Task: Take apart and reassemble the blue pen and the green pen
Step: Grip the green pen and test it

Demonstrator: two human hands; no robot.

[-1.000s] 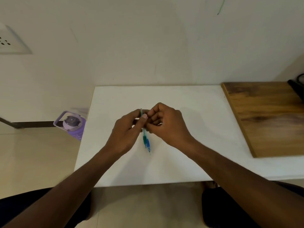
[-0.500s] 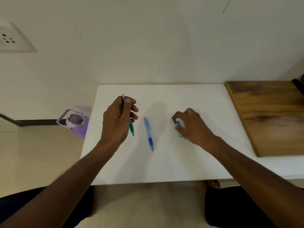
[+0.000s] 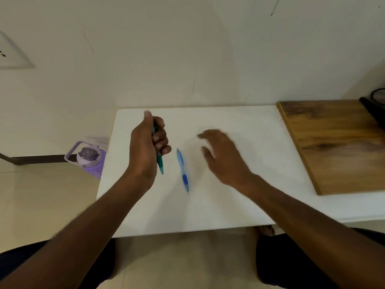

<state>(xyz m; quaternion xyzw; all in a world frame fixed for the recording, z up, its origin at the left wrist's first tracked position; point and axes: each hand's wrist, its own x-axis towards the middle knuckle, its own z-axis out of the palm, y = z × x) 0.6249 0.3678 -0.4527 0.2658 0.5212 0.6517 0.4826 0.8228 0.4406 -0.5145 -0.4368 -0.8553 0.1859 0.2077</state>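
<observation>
A person sits at a white table [image 3: 239, 197] whose far edge meets the wall, its left and near edges open to the floor. Most of the tabletop lies bare, with free room near and to the right of both hands. A wooden board [image 3: 333, 147] covers the table's right end, and a dark object sits at its far right corner, too cropped to identify. On the floor left of the table stands a purple bottle [image 3: 89, 159].

The blue pen [image 3: 183, 171] lies flat between the hands, tip pointing toward the near edge, touched by neither. The left hand [image 3: 145, 151] is closed in a fist around the green pen [image 3: 159, 161], whose lower end pokes out below the fingers. The right hand [image 3: 220, 155] hovers spread and empty just right of the blue pen, blurred.
</observation>
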